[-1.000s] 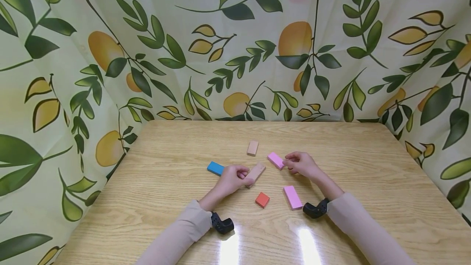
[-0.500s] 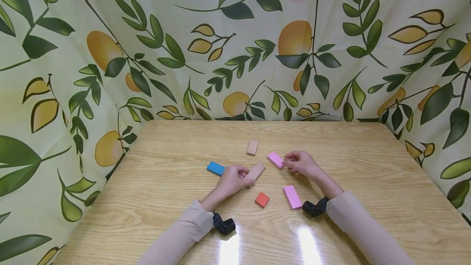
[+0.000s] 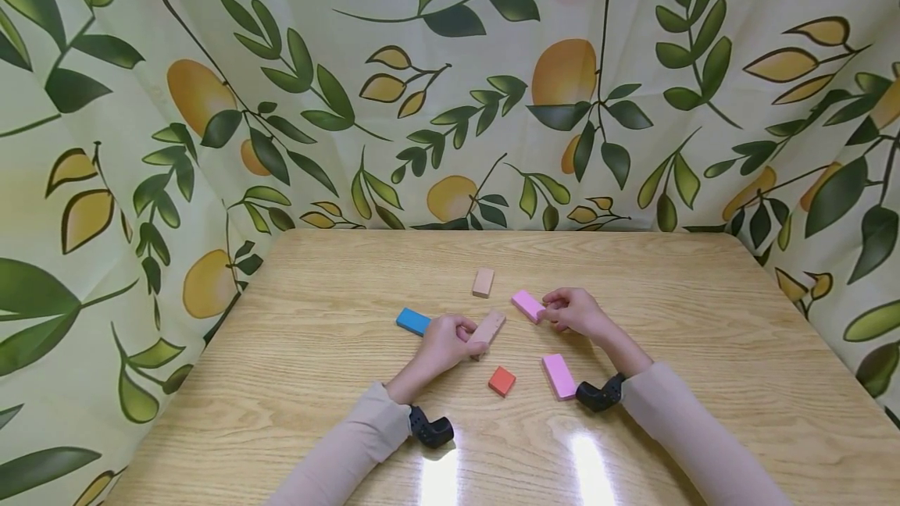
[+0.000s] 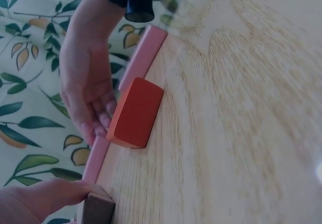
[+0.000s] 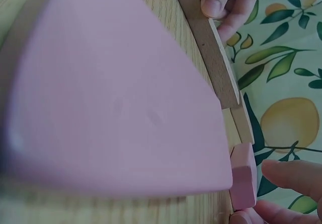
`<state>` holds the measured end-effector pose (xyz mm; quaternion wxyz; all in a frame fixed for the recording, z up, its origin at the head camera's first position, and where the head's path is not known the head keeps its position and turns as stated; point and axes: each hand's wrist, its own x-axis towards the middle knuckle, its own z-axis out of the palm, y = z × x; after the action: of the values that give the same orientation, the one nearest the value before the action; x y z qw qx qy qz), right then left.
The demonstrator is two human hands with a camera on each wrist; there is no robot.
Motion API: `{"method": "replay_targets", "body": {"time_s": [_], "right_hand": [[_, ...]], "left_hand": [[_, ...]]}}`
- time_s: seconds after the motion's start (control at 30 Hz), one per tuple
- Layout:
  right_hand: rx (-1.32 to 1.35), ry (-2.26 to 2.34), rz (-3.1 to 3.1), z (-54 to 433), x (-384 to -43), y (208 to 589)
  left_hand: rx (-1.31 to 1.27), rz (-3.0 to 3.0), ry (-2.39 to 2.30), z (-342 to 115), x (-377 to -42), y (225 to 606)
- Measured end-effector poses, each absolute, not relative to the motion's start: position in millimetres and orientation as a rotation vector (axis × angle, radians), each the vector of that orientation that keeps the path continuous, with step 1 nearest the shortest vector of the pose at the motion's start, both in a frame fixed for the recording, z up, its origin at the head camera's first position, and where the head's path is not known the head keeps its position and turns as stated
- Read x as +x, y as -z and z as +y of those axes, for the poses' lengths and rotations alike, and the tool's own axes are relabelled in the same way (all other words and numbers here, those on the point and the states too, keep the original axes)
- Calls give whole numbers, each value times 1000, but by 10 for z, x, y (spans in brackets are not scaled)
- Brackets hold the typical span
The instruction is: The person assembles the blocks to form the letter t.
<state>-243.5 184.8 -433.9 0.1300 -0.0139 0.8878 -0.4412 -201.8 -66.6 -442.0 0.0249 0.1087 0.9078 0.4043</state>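
My left hand (image 3: pixel 444 346) pinches a long bare-wood block (image 3: pixel 490 328) near its lower end, the block lying slantwise over the table. My right hand (image 3: pixel 578 311) has its curled fingers at the right end of a pink block (image 3: pixel 526 305). The right wrist view shows one fingertip (image 5: pixel 274 171) just above that pink block (image 5: pixel 243 176) and another digit low against its end. A blue block (image 3: pixel 412 322) lies behind my left hand, partly hidden by it. Between the forearms lie a red block (image 3: pixel 502 382) and a second pink block (image 3: pixel 558 376).
A smaller bare-wood block (image 3: pixel 483 283) lies farther back on the wooden table (image 3: pixel 351 272). A leaf-and-fruit patterned cloth (image 3: pixel 450 123) hangs behind the table and along its sides. The second pink block (image 5: pixel 115 93) looms large before the right wrist camera.
Both hands stay almost where they were, and the blocks keep their places. The wooden block in my left hand shifts only very slightly.
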Motion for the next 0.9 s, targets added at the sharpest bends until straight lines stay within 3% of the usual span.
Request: {"method": "replay_targets", "body": {"time_s": [0.9], "right_hand": [[19,1250,2573,1798,-2494,4316]], "left_hand": [[241,2800,-1205,-576,-1998,4402]]}}
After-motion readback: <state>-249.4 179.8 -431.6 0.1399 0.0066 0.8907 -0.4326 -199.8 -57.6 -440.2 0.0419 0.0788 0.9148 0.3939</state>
